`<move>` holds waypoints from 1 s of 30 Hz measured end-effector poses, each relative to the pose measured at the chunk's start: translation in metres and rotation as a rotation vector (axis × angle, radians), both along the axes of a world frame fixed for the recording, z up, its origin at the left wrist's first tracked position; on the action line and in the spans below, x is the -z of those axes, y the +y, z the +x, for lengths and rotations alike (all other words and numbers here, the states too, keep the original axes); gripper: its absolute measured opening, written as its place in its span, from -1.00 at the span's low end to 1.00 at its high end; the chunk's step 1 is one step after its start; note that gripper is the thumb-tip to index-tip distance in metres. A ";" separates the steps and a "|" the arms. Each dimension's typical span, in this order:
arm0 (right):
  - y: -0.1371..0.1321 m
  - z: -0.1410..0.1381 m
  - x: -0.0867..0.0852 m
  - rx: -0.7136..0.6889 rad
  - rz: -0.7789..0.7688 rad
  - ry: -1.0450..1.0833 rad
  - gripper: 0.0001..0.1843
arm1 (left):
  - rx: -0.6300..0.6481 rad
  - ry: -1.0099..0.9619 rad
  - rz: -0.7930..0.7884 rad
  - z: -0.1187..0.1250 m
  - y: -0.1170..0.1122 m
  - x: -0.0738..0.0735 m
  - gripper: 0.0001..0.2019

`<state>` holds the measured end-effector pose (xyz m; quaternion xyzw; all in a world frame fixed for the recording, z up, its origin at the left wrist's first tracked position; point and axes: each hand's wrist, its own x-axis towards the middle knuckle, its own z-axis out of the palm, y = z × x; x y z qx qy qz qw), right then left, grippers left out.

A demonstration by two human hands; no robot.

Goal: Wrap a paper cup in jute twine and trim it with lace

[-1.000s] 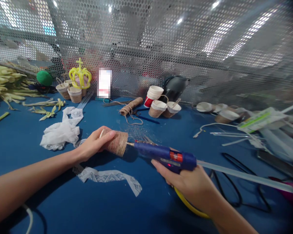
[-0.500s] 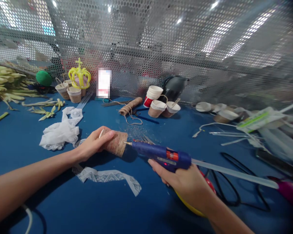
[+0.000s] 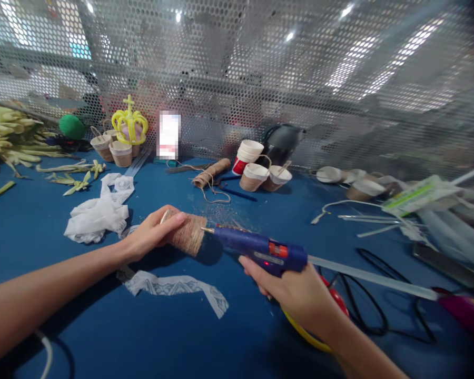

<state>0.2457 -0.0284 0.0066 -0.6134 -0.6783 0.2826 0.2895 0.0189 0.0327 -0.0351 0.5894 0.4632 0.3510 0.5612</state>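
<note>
My left hand (image 3: 148, 236) is wrapped round a twine-covered paper cup (image 3: 187, 234), holding it on its side just above the blue table (image 3: 43, 231). My right hand (image 3: 296, 292) grips a blue hot glue gun (image 3: 260, 248). Its metal nozzle touches the cup's bottom end. A long clear glue stick (image 3: 371, 278) sticks out of the gun's back toward the right. A strip of white lace (image 3: 174, 287) lies on the table below the cup.
A perforated metal screen (image 3: 237, 79) closes off the table's back. Before it stand a yellow crown (image 3: 129, 125), twine-wrapped cups (image 3: 256, 176), a twine roll (image 3: 211, 172) and stacked paper cups (image 3: 248, 153). White lace (image 3: 97, 213) and palm leaves (image 3: 8, 137) lie left; black cable (image 3: 373, 310) and glue sticks (image 3: 379, 218) right.
My right hand and the glue gun have shifted slightly left and up, keeping the nozzle at the cup's end. My left hand and the cup have hardly moved.
</note>
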 end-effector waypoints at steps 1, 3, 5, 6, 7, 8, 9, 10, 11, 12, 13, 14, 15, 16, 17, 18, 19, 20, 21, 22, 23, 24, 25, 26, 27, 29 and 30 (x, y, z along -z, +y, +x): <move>-0.002 -0.001 -0.001 -0.016 -0.002 0.002 -0.76 | -0.001 -0.002 0.004 0.000 0.000 0.000 -0.60; -0.004 0.000 -0.001 -0.044 -0.007 -0.003 -0.81 | -0.004 -0.007 0.009 -0.001 0.000 0.000 -0.60; -0.004 0.001 -0.001 -0.047 -0.013 -0.008 -0.81 | -0.006 -0.010 0.010 -0.001 0.001 0.000 -0.60; -0.003 0.002 0.000 -0.034 -0.019 -0.006 -0.79 | -0.004 -0.010 0.010 -0.001 0.001 0.000 -0.60; -0.002 0.002 -0.001 -0.019 -0.029 -0.003 -0.77 | -0.001 -0.009 0.015 -0.001 0.000 0.000 -0.61; 0.000 0.003 -0.001 -0.001 -0.038 0.001 -0.74 | 0.004 -0.008 0.024 0.000 0.000 -0.001 -0.61; 0.001 0.003 -0.001 0.016 -0.045 0.006 -0.72 | 0.008 -0.006 0.035 0.000 0.000 -0.002 -0.61; 0.002 0.003 -0.002 0.033 -0.056 0.012 -0.71 | 0.011 -0.004 0.045 0.000 0.000 -0.002 -0.62; 0.003 0.003 -0.003 0.044 -0.069 0.020 -0.71 | 0.011 -0.003 0.053 0.000 -0.001 -0.003 -0.62; 0.003 0.003 -0.003 0.047 -0.080 0.028 -0.71 | 0.009 -0.002 0.056 0.000 -0.001 -0.003 -0.62; 0.003 0.002 -0.004 0.040 -0.093 0.034 -0.72 | 0.006 0.000 0.058 0.000 -0.001 -0.003 -0.62; 0.002 0.001 -0.004 0.031 -0.102 0.039 -0.72 | 0.002 0.003 0.058 0.000 -0.002 -0.003 -0.62; 0.001 0.000 -0.005 0.019 -0.114 0.040 -0.73 | 0.000 0.008 0.056 0.000 -0.002 -0.003 -0.63; 0.000 0.000 -0.005 0.009 -0.125 0.041 -0.73 | -0.002 0.012 0.056 -0.001 -0.002 -0.003 -0.63; 0.000 0.000 -0.006 0.002 -0.134 0.042 -0.73 | -0.004 0.016 0.056 -0.001 -0.002 -0.003 -0.63; -0.001 0.000 -0.006 -0.002 -0.141 0.042 -0.72 | -0.005 0.018 0.057 -0.001 -0.003 -0.003 -0.63; -0.001 0.000 -0.006 -0.002 -0.145 0.044 -0.70 | -0.004 0.018 0.058 -0.001 -0.003 -0.003 -0.63; -0.001 0.001 -0.007 0.003 -0.143 0.046 -0.69 | -0.003 0.019 0.059 -0.001 -0.003 -0.003 -0.63; 0.000 0.002 -0.008 0.006 -0.142 0.046 -0.68 | 0.000 0.021 0.061 -0.001 -0.003 -0.004 -0.63; 0.001 0.003 -0.008 0.012 -0.142 0.045 -0.66 | 0.004 0.023 0.061 -0.001 -0.003 -0.004 -0.63; 0.001 0.004 -0.009 0.019 -0.143 0.041 -0.65 | 0.008 0.024 0.062 -0.001 -0.003 -0.004 -0.64; 0.002 0.005 -0.009 0.025 -0.150 0.037 -0.65 | 0.011 0.025 0.065 -0.001 -0.003 -0.004 -0.64; 0.002 0.005 -0.009 0.030 -0.156 0.034 -0.65 | 0.012 0.029 0.070 -0.001 -0.003 -0.004 -0.65; 0.002 0.005 -0.009 0.033 -0.157 0.034 -0.65 | 0.013 0.034 0.075 -0.001 -0.003 -0.004 -0.65; 0.002 0.005 -0.008 0.037 -0.152 0.039 -0.65 | 0.015 0.040 0.081 -0.001 -0.003 -0.004 -0.65; 0.000 0.004 -0.007 0.040 -0.140 0.054 -0.65 | 0.019 0.046 0.086 -0.001 -0.004 -0.004 -0.65; -0.001 0.003 -0.006 0.041 -0.141 0.060 -0.65 | 0.023 0.041 0.083 -0.001 -0.004 -0.004 -0.65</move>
